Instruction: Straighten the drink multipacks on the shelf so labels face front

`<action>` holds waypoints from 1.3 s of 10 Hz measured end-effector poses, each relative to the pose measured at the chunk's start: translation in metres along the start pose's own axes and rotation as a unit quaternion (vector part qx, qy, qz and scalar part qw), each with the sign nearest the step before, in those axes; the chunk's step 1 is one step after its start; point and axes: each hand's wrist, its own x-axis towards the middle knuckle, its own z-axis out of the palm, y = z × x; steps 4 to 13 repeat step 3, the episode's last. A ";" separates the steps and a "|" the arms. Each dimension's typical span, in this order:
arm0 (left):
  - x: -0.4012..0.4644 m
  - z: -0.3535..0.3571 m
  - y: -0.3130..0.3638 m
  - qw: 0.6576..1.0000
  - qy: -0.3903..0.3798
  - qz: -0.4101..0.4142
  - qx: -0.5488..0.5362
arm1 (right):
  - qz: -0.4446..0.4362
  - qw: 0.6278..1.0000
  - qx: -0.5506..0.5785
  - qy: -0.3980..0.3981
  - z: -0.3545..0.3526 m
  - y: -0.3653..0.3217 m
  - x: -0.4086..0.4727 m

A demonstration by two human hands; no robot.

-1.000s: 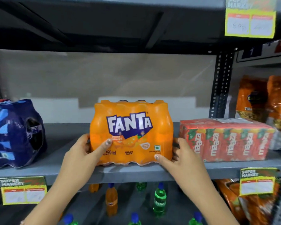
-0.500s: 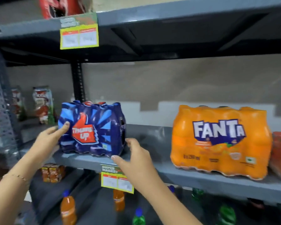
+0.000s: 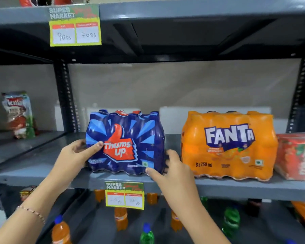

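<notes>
Blue shrink-wrapped Thums Up bottle multipack [image 3: 125,143] at grey metal shelf [image 3: 42,175] front edge, label forward. Left hand [image 3: 76,155] and right hand [image 3: 174,171] clamped on its ends. Suggest equal pressure; square to orange Fanta multipack [image 3: 229,147].

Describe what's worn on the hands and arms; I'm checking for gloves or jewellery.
No gloves: both the left hand and right hand are bare, with forearms uncovered and no sleeves in view. A thin beaded bracelet circles the left wrist. The right wrist shows nothing worn.
</notes>
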 end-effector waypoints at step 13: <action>-0.048 0.052 0.009 0.981 0.153 0.056 0.106 | -0.069 0.997 0.039 0.025 -0.035 0.013 -0.020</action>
